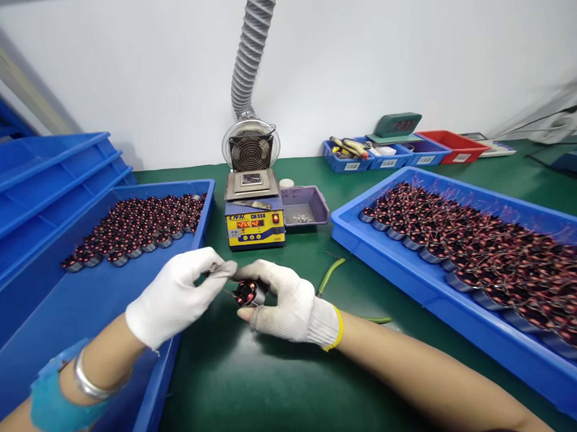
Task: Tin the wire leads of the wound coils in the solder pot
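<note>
My right hand [288, 300], in a white knit glove with a yellow cuff, grips a small wound motor stator [248, 293] between thumb and fingers. Its dark, copper-coloured windings face left and its metal side shows. My left hand [181, 292], also gloved in white, is closed in a pinch just left of the stator's upper edge. Whatever its fingertips hold is too small to make out. Behind both hands stands a yellow-and-blue solder pot [255, 230] with lit red digits. A tool with green handles [329, 277] lies partly hidden under my right wrist.
A blue tray [209, 207] of stators stands left, beside stacked blue trays [72, 150]. On the right, another blue tray [352, 229] holds many stators with upright wires. A purple bin [321, 204] sits beside the pot, below a grey exhaust hose [255, 43]. Small bins [387, 162] line the wall.
</note>
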Demonstrator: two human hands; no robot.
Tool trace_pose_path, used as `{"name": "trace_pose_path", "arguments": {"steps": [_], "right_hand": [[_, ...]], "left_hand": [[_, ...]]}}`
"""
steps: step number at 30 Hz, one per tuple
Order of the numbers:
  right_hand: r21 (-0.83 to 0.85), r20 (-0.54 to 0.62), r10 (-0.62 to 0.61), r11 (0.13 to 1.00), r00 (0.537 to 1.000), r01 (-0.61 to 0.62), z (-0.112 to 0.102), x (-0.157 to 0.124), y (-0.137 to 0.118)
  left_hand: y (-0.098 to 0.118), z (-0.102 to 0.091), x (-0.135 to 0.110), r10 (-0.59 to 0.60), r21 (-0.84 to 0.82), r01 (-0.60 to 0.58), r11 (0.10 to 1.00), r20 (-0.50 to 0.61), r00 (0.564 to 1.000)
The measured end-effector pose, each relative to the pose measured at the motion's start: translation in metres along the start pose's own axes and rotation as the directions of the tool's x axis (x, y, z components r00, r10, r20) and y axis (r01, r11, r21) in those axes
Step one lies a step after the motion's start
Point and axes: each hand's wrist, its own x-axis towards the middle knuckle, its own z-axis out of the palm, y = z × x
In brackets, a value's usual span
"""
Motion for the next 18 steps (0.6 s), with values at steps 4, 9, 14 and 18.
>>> {"name": "trace_pose_path", "arguments": {"steps": [4, 9, 14, 18], "right_hand": [[0.054, -0.012, 0.048, 0.997, 0.999, -0.047, -0.006, 0.003, -0.003], [0.087, -0.051, 0.054, 0.995, 0.997, -0.049, -0.017, 0.009, -0.007], [-0.054, -0.058, 0.115, 0.992, 0.992, -0.118, -0.050, 0.039, -0.011], [-0.193, -0.171, 0.154, 0.963, 0.973, -0.186, -0.085, 0.096, -0.017]], "left_hand": [[-0.008, -0.015, 0.005, -0.152, -0.184, 0.109, 0.977, -0.239, 0.959], [-0.012, -0.002, 0.011, -0.301, -0.303, 0.216, 0.928, -0.269, 0.915], [-0.007, 0.043, 0.001, -0.273, 0.105, 0.253, 0.962, 0.310, 0.911], [-0.007, 0.051, -0.002, -0.289, 0.308, 0.148, 0.940, 0.486, 0.825]]}}
